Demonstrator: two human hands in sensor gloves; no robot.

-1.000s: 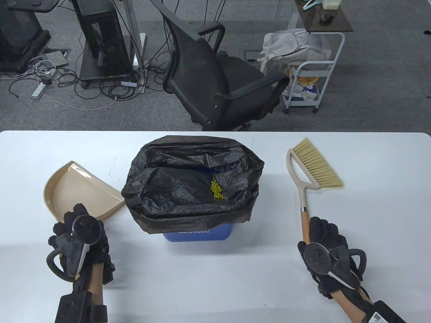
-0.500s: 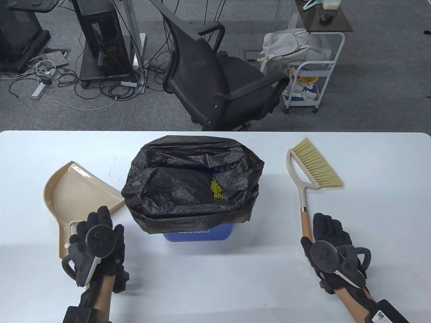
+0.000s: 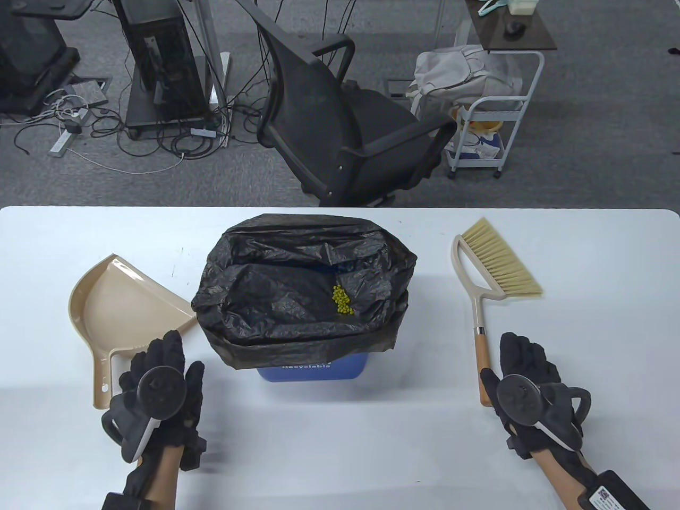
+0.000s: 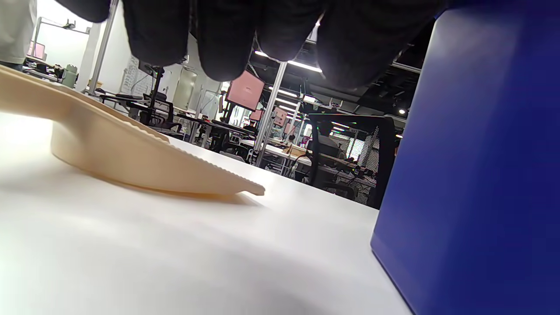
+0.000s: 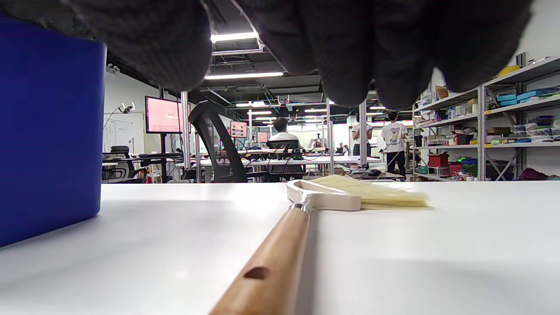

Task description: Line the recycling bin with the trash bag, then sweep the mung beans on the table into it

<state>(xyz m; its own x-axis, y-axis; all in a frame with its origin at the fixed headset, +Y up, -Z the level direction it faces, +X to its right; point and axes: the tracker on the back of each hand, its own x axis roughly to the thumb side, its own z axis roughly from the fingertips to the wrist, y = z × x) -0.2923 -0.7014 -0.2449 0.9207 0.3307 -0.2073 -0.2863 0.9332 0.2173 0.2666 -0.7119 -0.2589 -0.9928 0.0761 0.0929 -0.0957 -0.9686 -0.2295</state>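
Note:
The blue recycling bin (image 3: 313,371) stands mid-table, lined with a black trash bag (image 3: 276,297) folded over its rim. A small heap of mung beans (image 3: 342,300) lies inside the bag. A beige dustpan (image 3: 122,303) lies flat to the left, its handle pointing toward me. My left hand (image 3: 162,366) is just right of that handle, fingers straight, holding nothing. A brush (image 3: 496,265) with a wooden handle lies on the right. My right hand (image 3: 526,361) rests beside the handle's end, empty. The wrist views show the dustpan (image 4: 131,162) and brush (image 5: 280,253) lying on the table.
White table (image 3: 340,451) with its far edge near the bin. A black office chair (image 3: 345,122) and a white cart (image 3: 489,133) stand on the floor beyond it. People stand far off in the right wrist view.
My left hand has come off the dustpan handle and shifted right. My right hand has let go of the brush handle and slid slightly right. Dustpan and brush lie still.

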